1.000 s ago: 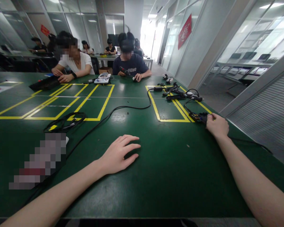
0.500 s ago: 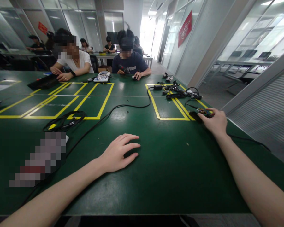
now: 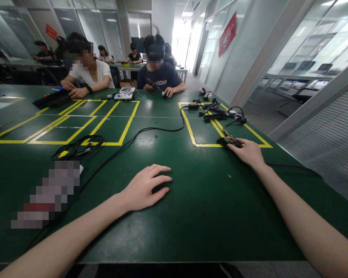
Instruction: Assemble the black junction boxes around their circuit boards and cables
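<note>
My left hand (image 3: pixel 146 187) lies flat on the green table (image 3: pixel 191 216), fingers spread, holding nothing. My right hand (image 3: pixel 248 152) reaches to the right and grips a small black power strip (image 3: pixel 229 141) with coloured parts. The strip lies on the front edge of a yellow-taped rectangle (image 3: pixel 208 146). A thin black cord (image 3: pixel 292 166) runs from my right hand toward the table's right edge.
A pile of black cables and tools (image 3: pixel 220 112) lies at the far right. A long black cable (image 3: pixel 139 135) crosses the table's middle. A coiled cable (image 3: pixel 77 148) sits at the left. Two people (image 3: pixel 159 75) sit across the table, others behind.
My right hand has dragged the black power strip leftward and toward me, from the right table edge onto the yellow tape. My left hand has stayed still.
</note>
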### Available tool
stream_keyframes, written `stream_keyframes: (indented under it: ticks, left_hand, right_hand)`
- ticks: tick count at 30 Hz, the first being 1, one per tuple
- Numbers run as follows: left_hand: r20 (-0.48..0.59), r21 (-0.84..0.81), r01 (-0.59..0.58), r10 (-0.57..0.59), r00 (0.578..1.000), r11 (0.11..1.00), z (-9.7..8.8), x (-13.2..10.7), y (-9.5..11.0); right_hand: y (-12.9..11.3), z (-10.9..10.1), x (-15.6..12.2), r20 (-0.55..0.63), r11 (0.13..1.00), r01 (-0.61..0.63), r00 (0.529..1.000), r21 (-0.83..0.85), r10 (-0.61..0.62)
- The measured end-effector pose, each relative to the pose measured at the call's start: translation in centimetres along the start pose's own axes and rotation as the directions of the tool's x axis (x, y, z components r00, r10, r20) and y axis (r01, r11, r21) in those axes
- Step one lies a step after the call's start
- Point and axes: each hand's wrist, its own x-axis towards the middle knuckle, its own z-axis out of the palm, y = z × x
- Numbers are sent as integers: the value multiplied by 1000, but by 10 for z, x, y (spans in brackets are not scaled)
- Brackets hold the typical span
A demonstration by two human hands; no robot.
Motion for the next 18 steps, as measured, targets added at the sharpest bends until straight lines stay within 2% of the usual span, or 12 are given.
stream_keyframes:
  ticks: [2, 4, 6, 8, 10, 11, 12, 13, 15, 18]
  left_hand:
    - [-7, 0, 2, -2, 1000, 1000, 1, 0, -1]
    - [-31, 2, 3, -3, 1000, 1000, 2, 0, -1]
    - [-64, 4, 5, -5, 998, 1000, 2, 0, -2]
    - [-105, 6, 9, -8, 994, 1000, 1, 0, -2]
    - [-144, 0, 8, -8, 990, 1000, 0, 1, -2]
    - [-154, -9, 1, -2, 988, 1000, -1, 1, -2]
    - [-150, -23, -13, 9, 989, 1000, -1, 2, -1]
    - [-130, -40, -30, 25, 991, 999, -1, 2, -1]
    - [-67, -71, -52, 47, 997, 996, -1, 2, 1]
    - [5, -64, -14, 14, 1000, 998, 1, 2, 2]
  right_hand:
    - [-28, 5, -10, 61, 999, 18, 998, 44, -20]
    - [-59, 8, -25, 130, 979, 126, 981, 158, -147]
    - [-90, 8, -45, 192, 914, 255, 926, 315, -324]
    - [-118, 5, -68, 248, 799, 374, 813, 471, -527]
    - [-140, 2, -91, 274, 657, 454, 655, 602, -704]
    - [-149, 0, -100, 271, 586, 477, 575, 655, -772]
    - [-156, -1, -108, 261, 529, 486, 516, 695, -816]
    - [-160, -1, -115, 247, 490, 491, 479, 721, -843]
    - [-165, 0, -122, 218, 451, 505, 454, 736, -864]
    - [-164, 2, -123, 177, 438, 519, 476, 734, -861]
